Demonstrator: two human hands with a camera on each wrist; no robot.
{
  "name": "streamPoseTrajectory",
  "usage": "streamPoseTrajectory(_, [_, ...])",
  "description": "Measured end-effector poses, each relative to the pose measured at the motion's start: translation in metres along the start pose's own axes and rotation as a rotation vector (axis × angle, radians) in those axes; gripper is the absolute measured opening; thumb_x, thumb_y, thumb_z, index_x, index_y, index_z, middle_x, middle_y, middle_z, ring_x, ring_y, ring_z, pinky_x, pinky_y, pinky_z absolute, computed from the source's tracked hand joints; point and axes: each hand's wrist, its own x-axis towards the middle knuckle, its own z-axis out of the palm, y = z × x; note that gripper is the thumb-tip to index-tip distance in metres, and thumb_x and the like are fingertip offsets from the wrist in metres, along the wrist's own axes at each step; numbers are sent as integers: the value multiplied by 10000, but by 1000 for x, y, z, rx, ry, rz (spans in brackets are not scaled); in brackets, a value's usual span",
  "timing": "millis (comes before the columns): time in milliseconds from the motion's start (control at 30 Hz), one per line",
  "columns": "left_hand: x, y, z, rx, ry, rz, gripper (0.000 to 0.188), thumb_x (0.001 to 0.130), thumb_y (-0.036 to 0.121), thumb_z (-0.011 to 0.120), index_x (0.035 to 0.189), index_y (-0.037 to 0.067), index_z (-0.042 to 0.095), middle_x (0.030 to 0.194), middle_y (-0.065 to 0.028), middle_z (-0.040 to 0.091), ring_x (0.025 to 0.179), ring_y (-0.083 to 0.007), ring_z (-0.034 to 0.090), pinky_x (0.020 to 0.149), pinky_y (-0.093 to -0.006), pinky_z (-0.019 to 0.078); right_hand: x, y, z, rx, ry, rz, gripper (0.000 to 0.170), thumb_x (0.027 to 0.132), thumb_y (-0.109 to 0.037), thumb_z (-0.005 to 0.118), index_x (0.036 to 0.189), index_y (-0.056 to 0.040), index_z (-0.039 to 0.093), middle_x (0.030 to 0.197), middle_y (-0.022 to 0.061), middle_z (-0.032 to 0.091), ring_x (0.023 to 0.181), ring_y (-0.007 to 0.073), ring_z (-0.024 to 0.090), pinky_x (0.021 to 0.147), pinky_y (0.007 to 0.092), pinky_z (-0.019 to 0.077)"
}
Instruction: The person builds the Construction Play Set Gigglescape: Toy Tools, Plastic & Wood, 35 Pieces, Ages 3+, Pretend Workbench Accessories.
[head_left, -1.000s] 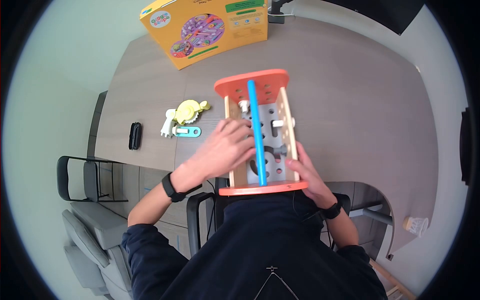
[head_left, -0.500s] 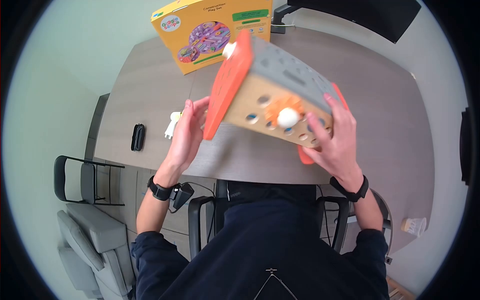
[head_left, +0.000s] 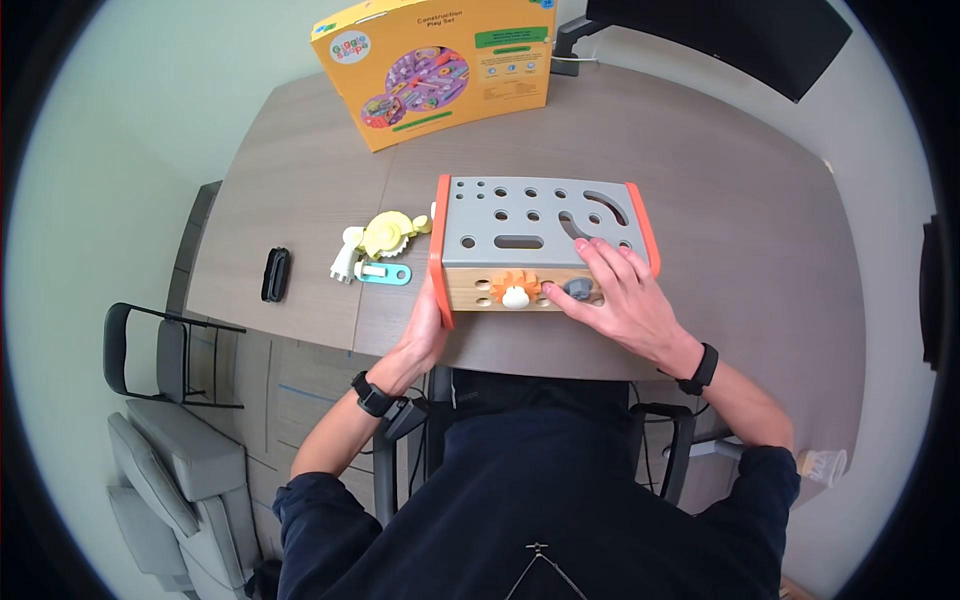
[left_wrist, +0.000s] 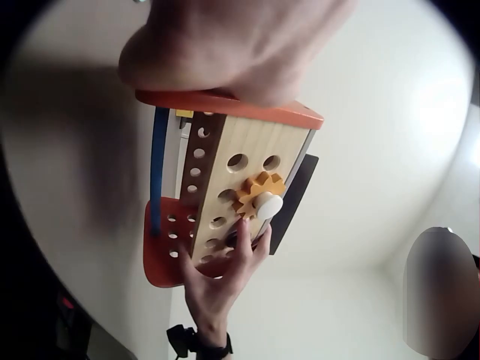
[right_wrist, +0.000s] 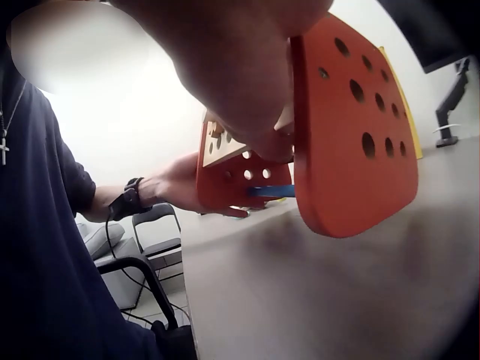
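A toy toolbox (head_left: 545, 222) with a grey perforated panel facing up and red-orange end panels is between both hands, close over the table. Its wooden front carries an orange gear (head_left: 514, 286) with a white knob and a grey bolt head (head_left: 578, 288). At the left end, the left hand (head_left: 426, 325) lies against the outside of the end panel; straight fingers show along its lower edge in the right wrist view. The right hand (head_left: 640, 305) grips the front right edge, fingers over the grey panel and thumb on the wooden side. A blue rod (left_wrist: 158, 169) runs along the underside.
Left of the toolbox lie a pale yellow gear piece (head_left: 388, 233), a white claw-ended piece (head_left: 346, 254) and a teal strip (head_left: 388, 274). A black case (head_left: 276, 275) is farther left. The yellow play set box (head_left: 435, 75) and a monitor (head_left: 730, 35) stand behind.
The toolbox has been turned over, from open side up to grey panel up, then lowered and squared to the table. The left hand has moved from inside it to the left end panel.
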Motion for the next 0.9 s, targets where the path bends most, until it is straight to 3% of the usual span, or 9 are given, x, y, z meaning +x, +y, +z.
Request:
streamPoseTrajectory(200, [12,-10,-17,78,16,14,677,1180,538,349,1683,85,377,1649,-80,492,1527,-197,435,1271,-402,336,1,-4,12,51,-19,-3,561,1051,-180,596,1567,-387,527,1608,165,492,1449,299,503,1182,456,430])
streamPoseTrajectory(300, [12,-7,-29,215,97,232,506,1163,322,499,1594,57,484,1608,-129,535,1487,-255,499,1229,-406,394,-1,-6,16,60,-21,-18,560,1047,-179,599,1563,-383,530,1610,162,492,1445,297,510,1181,457,429])
streamPoseTrajectory(400, [11,3,-69,983,246,630,416,1063,94,609,1468,19,560,1533,-185,565,1428,-339,540,1190,-445,433,-1,-8,17,40,-2,-13,554,1044,-183,601,1556,-383,535,1610,155,493,1438,291,518,1169,452,431])
streamPoseTrajectory(467, [7,10,-93,1354,407,787,430,957,-29,634,1383,9,597,1451,-209,576,1344,-403,564,1147,-474,460,-1,-14,21,21,19,3,545,1044,-191,602,1550,-385,539,1613,145,491,1433,284,525,1162,447,431])
streamPoseTrajectory(500, [6,14,-103,1493,455,768,468,924,-46,647,1386,12,601,1427,-210,562,1272,-414,568,1089,-512,480,-1,-15,23,12,21,3,541,1045,-194,602,1547,-385,541,1614,140,491,1436,280,521,1164,445,424])
streamPoseTrajectory(633, [6,18,-136,1662,535,689,479,896,-40,705,1363,28,619,1417,-232,539,1229,-425,546,1023,-528,483,-7,-28,31,-17,25,-9,523,1049,-201,599,1536,-384,546,1620,125,486,1453,266,503,1182,440,396])
streamPoseTrajectory(900, [9,28,-142,1678,508,734,447,899,71,809,1310,41,636,1370,-202,584,1205,-385,575,984,-499,486,-5,-38,24,72,-39,20,504,1051,-182,588,1534,-324,560,1619,137,476,1493,286,470,1214,464,374])
